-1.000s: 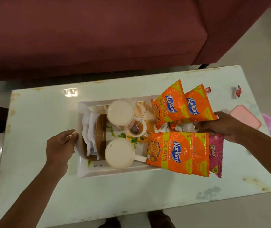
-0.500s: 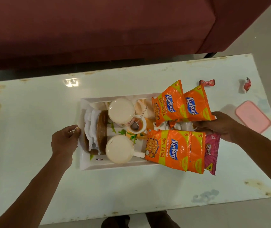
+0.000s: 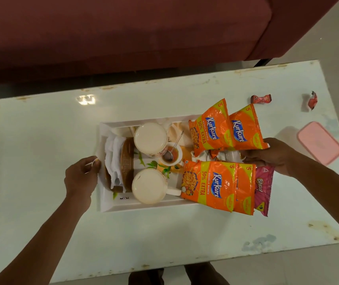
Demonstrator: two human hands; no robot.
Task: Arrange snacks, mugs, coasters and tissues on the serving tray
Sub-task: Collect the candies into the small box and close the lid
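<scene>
A white serving tray (image 3: 144, 205) sits mid-table. It holds two white mugs (image 3: 150, 139) (image 3: 149, 186), brown coasters (image 3: 127, 157), white tissues (image 3: 112, 153), a small cup with a spoon (image 3: 170, 154) and several orange Kurkure snack packets (image 3: 210, 129) (image 3: 209, 183), with a pink Bingo packet (image 3: 262, 189) at the right end. My left hand (image 3: 82, 177) grips the tray's left edge. My right hand (image 3: 271, 154) grips its right edge among the packets.
Two red candy wrappers (image 3: 261, 99) (image 3: 312, 103) lie at the table's far right. A pink lidded box (image 3: 319, 148) sits near the right edge. A maroon sofa (image 3: 123, 31) stands behind the white table (image 3: 41, 140).
The tray with both hands on its ends appears shifted slightly right and nearer as the view moves; my grip on it is the same.
</scene>
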